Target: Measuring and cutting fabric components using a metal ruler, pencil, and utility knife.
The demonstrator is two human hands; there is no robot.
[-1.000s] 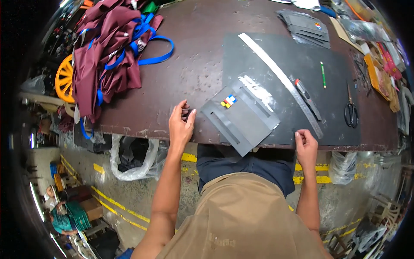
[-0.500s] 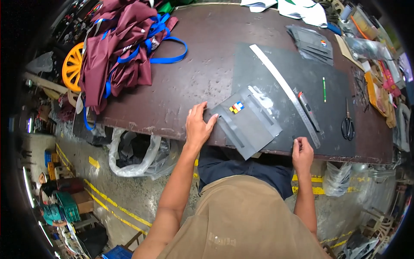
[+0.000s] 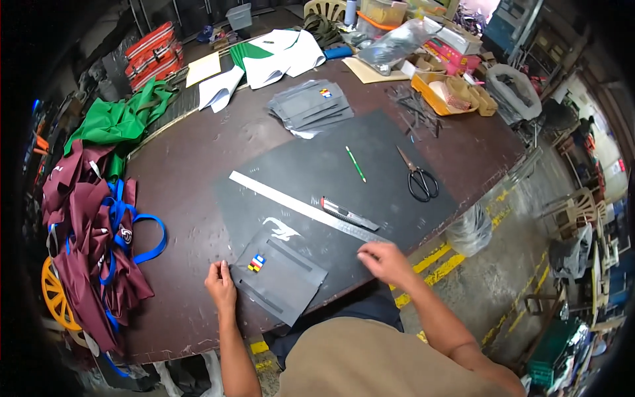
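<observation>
— Where are your hands just now?

— My left hand (image 3: 221,286) lies flat on the counter (image 3: 192,178), fingers loose and holding nothing, its fingertips touching the left edge of the grey fabric panel (image 3: 281,278). My right hand (image 3: 385,261) rests near the lower end of the long metal ruler (image 3: 301,206), fingers curled down onto the dark cutting mat (image 3: 370,159). I think the fingertips press on the ruler's end, but the view is too bent there to say for certain, and I cannot tell whether anything is pinched under them.

— And the panel itself?

— It lies at the near edge of the counter, between my two hands, its lower corner jutting past the mat's edge toward my body. It has two long dark slits and a small coloured patch (image 3: 256,263) near its upper left corner. Just above it on the mat is a white printed mark (image 3: 281,230).

— What else is close by?

— A utility knife (image 3: 348,214) lies just beside the ruler, along its far side. Further up the mat are a green pencil (image 3: 355,163) and black scissors (image 3: 418,177). A stack of grey panels (image 3: 311,107) sits beyond the mat. To my left is a heap of maroon bags (image 3: 89,231) with blue straps, well apart from the panel.
</observation>
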